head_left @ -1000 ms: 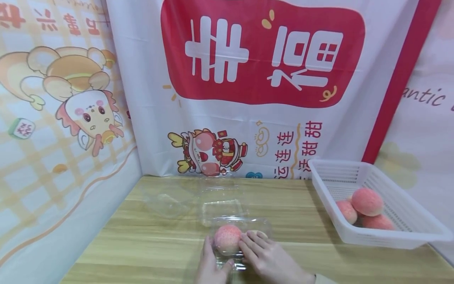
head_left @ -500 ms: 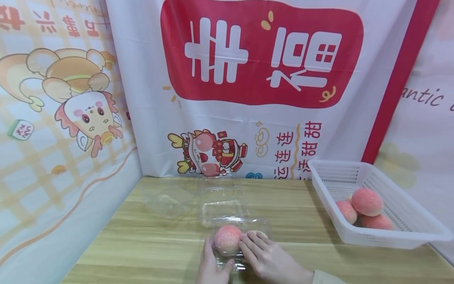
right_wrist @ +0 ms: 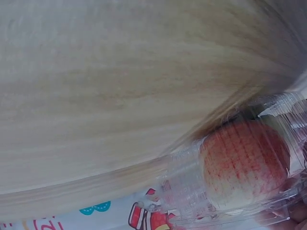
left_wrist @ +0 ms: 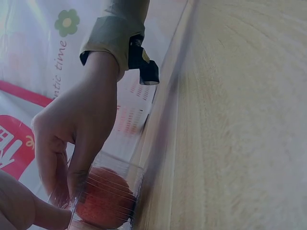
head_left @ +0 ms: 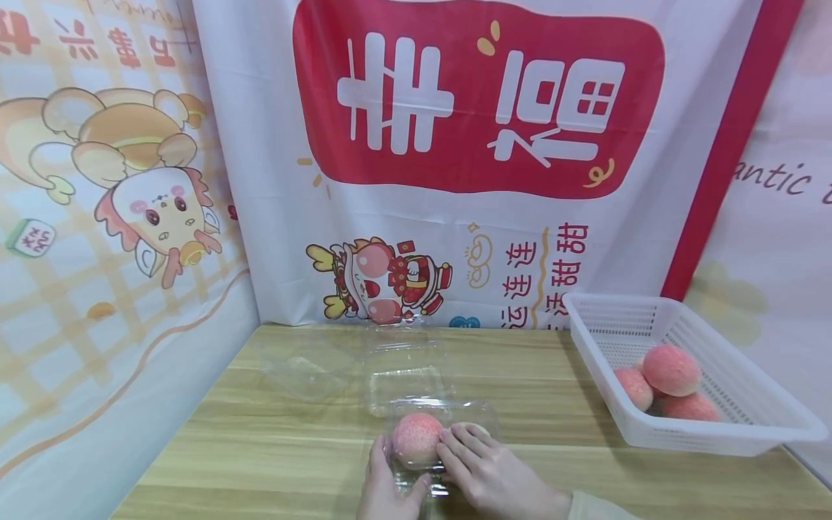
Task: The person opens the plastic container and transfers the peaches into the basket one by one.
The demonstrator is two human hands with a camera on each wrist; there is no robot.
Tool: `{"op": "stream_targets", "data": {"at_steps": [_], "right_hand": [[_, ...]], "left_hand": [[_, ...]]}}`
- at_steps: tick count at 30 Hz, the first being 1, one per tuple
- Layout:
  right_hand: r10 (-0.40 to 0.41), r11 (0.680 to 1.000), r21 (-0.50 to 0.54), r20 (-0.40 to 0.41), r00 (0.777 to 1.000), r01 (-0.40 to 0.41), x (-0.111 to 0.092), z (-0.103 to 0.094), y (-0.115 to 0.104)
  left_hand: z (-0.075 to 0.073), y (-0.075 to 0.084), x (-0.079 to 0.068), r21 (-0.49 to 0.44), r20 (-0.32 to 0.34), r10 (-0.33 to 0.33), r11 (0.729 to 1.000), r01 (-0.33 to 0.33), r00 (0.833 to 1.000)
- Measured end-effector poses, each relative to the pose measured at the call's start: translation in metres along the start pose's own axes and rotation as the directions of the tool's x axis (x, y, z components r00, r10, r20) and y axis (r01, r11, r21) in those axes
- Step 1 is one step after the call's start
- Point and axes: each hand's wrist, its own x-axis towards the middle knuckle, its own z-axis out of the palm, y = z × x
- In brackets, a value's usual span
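Note:
In the head view, a clear plastic box (head_left: 425,406) with two peaches lies at the table's front. The left peach (head_left: 416,442) is pink and shows through the plastic. Most of the right one (head_left: 479,429) is hidden by fingers. My left hand (head_left: 388,491) grips the box's left end, thumb at its front. Curled over the right half, my right hand (head_left: 497,477) has its fingers on top; its thumb is mostly hidden. In the left wrist view, that right hand (left_wrist: 79,124) pinches near the box's upper edge above a peach (left_wrist: 106,197). Whether the lid is fully closed I cannot tell.
Behind the box lie other clear plastic containers (head_left: 406,379), one of them farther left (head_left: 308,368). A white slotted basket (head_left: 747,437) at the right of the wooden table (head_left: 260,448) holds several peaches (head_left: 672,370). Printed cloths (head_left: 481,101) hang around the table.

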Motion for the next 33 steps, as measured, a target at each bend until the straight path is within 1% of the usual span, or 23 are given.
{"op": "stream_targets", "data": {"at_steps": [2, 8, 15, 22, 29, 33], "right_hand": [[0.005, 1.0, 0.014, -0.001, 1.0, -0.005, -0.0005, -0.0002, 0.0001], [0.002, 1.0, 0.011, 0.003, 1.0, -0.002, -0.0003, -0.0005, -0.0006], [-0.012, 1.0, -0.002, 0.008, 1.0, 0.012, -0.0001, -0.0002, -0.0013], [-0.018, 1.0, 0.012, 0.006, 1.0, 0.018, -0.0002, -0.0009, 0.0015], [-0.027, 0.999, 0.04, 0.033, 0.999, 0.025, -0.0001, -0.0008, 0.0042], [-0.021, 0.998, 0.054, 0.039, 0.999, 0.019, 0.0002, -0.0008, 0.004]], "left_hand": [[0.0006, 0.0, -0.0003, 0.001, -0.001, -0.002, 1.0, 0.002, 1.0], [0.0, 0.0011, -0.0012, -0.005, 0.002, -0.009, 1.0, 0.009, 1.0], [-0.0016, 0.0016, -0.0005, -0.027, 0.019, -0.039, 0.999, 0.04, 0.999], [-0.0006, 0.0027, -0.0018, -0.042, -0.007, -0.031, 0.999, 0.03, 1.0], [0.0006, 0.0033, -0.0028, -0.103, -0.02, -0.056, 0.993, 0.054, 0.998], [0.0007, 0.0028, -0.0039, -0.113, -0.026, -0.059, 0.992, 0.056, 0.998]]}}
